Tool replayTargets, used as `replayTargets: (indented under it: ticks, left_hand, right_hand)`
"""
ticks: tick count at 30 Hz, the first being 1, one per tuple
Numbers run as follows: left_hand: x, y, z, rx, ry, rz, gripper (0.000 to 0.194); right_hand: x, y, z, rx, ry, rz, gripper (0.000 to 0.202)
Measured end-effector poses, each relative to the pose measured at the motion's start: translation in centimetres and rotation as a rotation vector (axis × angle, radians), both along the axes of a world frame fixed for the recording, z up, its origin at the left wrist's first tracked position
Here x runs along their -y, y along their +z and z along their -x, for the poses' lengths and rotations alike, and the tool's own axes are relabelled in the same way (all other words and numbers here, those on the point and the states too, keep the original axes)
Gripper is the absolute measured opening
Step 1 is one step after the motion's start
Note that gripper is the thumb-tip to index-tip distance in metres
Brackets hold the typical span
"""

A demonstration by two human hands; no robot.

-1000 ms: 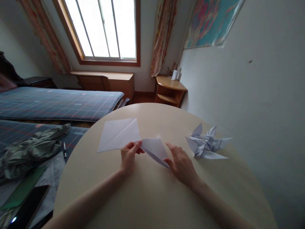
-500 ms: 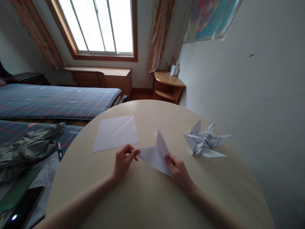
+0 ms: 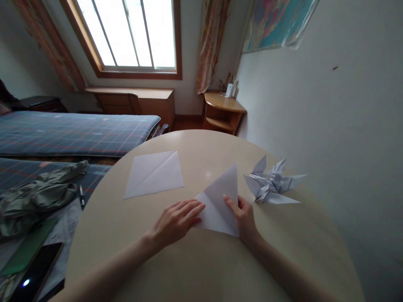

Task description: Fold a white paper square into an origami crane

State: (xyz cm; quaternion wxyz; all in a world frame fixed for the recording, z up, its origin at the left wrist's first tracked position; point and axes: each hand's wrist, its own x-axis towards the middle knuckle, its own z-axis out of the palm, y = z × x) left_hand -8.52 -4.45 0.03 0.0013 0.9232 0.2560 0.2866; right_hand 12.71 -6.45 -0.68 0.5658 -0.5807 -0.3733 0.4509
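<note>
A folded sheet of white paper (image 3: 220, 205), roughly triangular and creased, is held between my hands above the round table. My right hand (image 3: 244, 216) grips its right edge, with the thumb on top and the fingers behind. At the paper's left corner, my left hand (image 3: 181, 218) has its fingers together over the corner and the thumb beneath. Beyond my left hand lies a flat sheet of white paper (image 3: 157, 174) with a diagonal crease. Several folded paper cranes (image 3: 270, 182) sit bunched together to the right of my right hand.
The round cream table (image 3: 201, 268) has a phone (image 3: 44, 268) with its light on, a green folder (image 3: 28, 247), a pen (image 3: 81, 196) and a crumpled grey-green cloth (image 3: 47, 188) to its left. Plaid beds (image 3: 78, 132) stand behind. A white wall (image 3: 346, 138) rises on the right.
The paper has turned and opened out, its peak now pointing up at the right. My left hand has shifted right, from pinching the tip to covering the corner. My right hand has moved slightly right.
</note>
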Motion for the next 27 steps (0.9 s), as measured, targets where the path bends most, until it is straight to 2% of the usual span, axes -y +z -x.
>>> replayTargets:
  ticks: [4, 8, 12, 15, 19, 25, 27]
  left_hand:
    - [0.9, -0.4, -0.7, -0.012, -0.036, 0.036, 0.047]
    - [0.8, -0.5, -0.7, 0.008, 0.004, 0.046, 0.039]
    - [0.5, -0.5, -0.5, 0.025, 0.024, 0.132, 0.05]
    - [0.4, -0.4, -0.4, 0.06, 0.047, 0.216, 0.048]
    - [0.3, -0.2, -0.4, 0.176, 0.07, 0.426, 0.045]
    - [-0.1, 0.4, -0.3, 0.413, 0.122, 0.876, 0.038]
    - [-0.2, 0.6, -0.2, 0.466, 0.124, 0.955, 0.036]
  right_hand:
    - [0.0, 0.2, 0.2, -0.016, 0.051, 0.006, 0.04]
    - [-0.1, 0.2, 0.3, 0.003, 0.065, 0.044, 0.043]
    - [-0.4, 0.2, 0.2, 0.04, 0.087, 0.079, 0.045]
    - [-0.5, 0.2, 0.1, 0.036, 0.093, 0.081, 0.045]
    - [-0.6, 0.2, 0.0, 0.013, 0.108, 0.083, 0.043]
    - [-0.5, 0.0, 0.1, 0.006, 0.116, 0.071, 0.044]
    - [-0.6, -0.1, 0.0, -0.006, 0.129, 0.07, 0.044]
